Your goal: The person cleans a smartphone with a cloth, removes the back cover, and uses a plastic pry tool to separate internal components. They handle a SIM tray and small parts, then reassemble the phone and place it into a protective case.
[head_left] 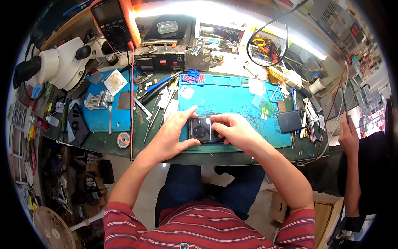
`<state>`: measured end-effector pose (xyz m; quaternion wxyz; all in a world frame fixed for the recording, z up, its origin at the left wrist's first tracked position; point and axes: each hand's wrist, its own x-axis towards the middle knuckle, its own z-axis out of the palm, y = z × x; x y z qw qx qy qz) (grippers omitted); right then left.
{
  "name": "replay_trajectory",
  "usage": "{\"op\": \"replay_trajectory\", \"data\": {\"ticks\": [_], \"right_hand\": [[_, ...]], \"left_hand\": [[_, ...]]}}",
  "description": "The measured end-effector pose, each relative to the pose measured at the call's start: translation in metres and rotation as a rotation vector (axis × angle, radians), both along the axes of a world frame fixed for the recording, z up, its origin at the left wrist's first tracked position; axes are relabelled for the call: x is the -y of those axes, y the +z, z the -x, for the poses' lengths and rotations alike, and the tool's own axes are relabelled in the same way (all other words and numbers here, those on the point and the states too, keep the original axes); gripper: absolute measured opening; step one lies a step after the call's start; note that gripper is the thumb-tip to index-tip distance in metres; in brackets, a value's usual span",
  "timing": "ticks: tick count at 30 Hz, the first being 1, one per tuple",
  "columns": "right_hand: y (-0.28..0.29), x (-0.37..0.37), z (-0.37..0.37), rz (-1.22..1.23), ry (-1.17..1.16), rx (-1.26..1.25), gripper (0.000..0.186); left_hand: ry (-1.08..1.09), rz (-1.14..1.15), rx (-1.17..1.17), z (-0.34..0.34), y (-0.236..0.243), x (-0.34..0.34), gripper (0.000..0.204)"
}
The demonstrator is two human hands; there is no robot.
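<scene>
A dark phone (pixel 200 132) with a large round camera ring lies back up near the front edge of the blue work mat (pixel 232 101). My left hand (pixel 174 132) brackets its left end, thumb at the near corner and fingers at the far corner, holding it. Over the phone's right part, my right hand (pixel 231 128) is closed with curled fingers, thumb and index tip together at the back surface. Whatever is pinched there, if anything, is hidden by the fingers.
Pens and tweezers (pixel 154 110) lie left of the mat, near a solder reel (pixel 123 140). A microscope (pixel 62 64) and a multimeter (pixel 114 25) stand at the left. A black flat device (pixel 290 121) lies right. A cable loop (pixel 267 64) hangs above; another person's hand (pixel 349 135) is at right.
</scene>
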<state>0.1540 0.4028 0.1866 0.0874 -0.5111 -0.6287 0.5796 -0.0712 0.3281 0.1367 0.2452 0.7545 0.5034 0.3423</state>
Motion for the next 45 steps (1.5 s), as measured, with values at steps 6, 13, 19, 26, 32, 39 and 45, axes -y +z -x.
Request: {"op": "replay_trajectory", "data": {"ticks": [6,13,19,26,32,39,45], "right_hand": [[-0.006,0.013,0.005,0.128,-0.191,-0.151,0.051],[-0.004,0.018,0.007,0.194,-0.289,-0.241,0.048],[-0.013,0.007,0.006,0.091,-0.284,-0.225,0.034],[-0.016,0.017,0.015,-0.25,-0.225,-0.289,0.022],[0.026,0.035,0.015,-0.356,-0.22,-0.49,0.025],[-0.005,0.028,-0.052,-0.408,-0.281,-0.366,0.024],[-0.028,0.032,-0.097,-0.845,-0.268,0.036,0.021]], "left_hand": [[-0.008,-0.034,0.027,-0.003,-0.003,0.001,0.095],[-0.005,-0.033,0.039,-0.002,-0.007,0.0,0.093],[-0.021,-0.232,-0.096,-0.004,-0.005,0.002,0.086],[0.058,-0.345,-0.175,-0.012,-0.001,0.009,0.08],[0.364,-0.354,-0.209,0.034,0.036,0.048,0.077],[0.745,-0.135,-0.357,0.144,0.027,0.062,0.077],[0.807,-0.249,-0.306,0.094,0.034,0.049,0.057]]}}
